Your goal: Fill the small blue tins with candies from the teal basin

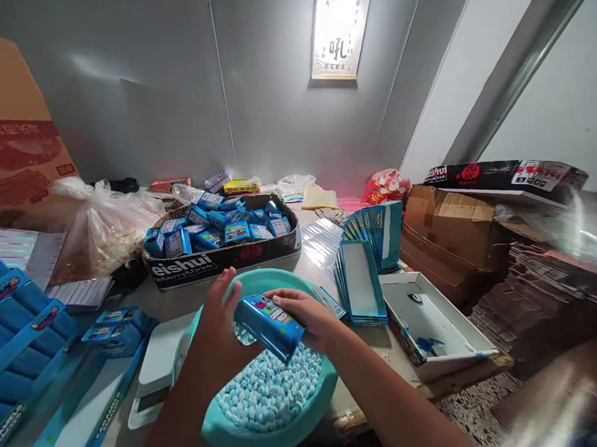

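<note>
A small blue box (271, 323) with colourful print is tilted above a turquoise basin (270, 446) full of pale blue and white candies (274, 391). My right hand (308, 316) grips the box at its right side, fingers on its upper face. On the other side my left hand (224, 327) has its fingers spread and apart, near the box's left end; its palm side is partly hidden. Behind the basin, a black-edged carton tray (225, 266) holds several similar blue boxes (236, 232). A white scale (165, 354) stands left of the basin.
Blue display trays (359, 280) are stacked right of the basin, beside a white shallow tray (446, 316) with blue bits. At the left are an unfolded blue tray (91, 408), packed blue boxes (23, 324) and a plastic bag (106, 227). Brown cartons (449, 235) stand at the right.
</note>
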`<state>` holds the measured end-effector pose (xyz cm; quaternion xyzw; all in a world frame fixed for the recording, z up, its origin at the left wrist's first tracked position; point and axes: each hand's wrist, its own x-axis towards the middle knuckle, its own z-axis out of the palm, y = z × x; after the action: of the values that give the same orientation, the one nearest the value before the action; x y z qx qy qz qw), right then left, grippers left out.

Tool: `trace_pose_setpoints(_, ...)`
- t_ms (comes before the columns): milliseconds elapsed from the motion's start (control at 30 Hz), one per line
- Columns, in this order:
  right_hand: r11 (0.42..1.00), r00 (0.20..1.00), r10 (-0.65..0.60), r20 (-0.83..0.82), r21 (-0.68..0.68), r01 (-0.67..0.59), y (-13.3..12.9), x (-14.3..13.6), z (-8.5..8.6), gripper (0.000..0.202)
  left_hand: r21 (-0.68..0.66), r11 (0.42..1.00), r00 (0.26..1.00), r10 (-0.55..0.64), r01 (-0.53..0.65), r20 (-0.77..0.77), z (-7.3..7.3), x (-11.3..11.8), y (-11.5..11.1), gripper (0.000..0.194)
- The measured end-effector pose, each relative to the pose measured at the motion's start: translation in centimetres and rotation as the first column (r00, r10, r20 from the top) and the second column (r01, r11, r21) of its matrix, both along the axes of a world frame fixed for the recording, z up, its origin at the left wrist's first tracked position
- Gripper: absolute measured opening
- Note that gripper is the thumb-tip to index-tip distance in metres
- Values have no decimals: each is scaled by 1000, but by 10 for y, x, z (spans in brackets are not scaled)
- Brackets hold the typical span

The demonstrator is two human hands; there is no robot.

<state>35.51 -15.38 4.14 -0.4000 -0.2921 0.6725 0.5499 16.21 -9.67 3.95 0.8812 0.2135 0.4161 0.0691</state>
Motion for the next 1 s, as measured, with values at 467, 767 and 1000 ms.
trace_pose_setpoints(467,923,925,336,175,-257,-287,76,11,-7,53,-619,763,966,259,-186,28,-15,-18,26,49)
trace_pose_setpoints(767,973,961,-186,206,176,150,58,-30,-7,66,-767,421,819,90,484,566,-8,-23,15,112)
trace_pose_setpoints(1000,959,578,-45,815,197,-204,1,-18,-13,88,-879,54,764,471,473,440,-10,-21,26,103)
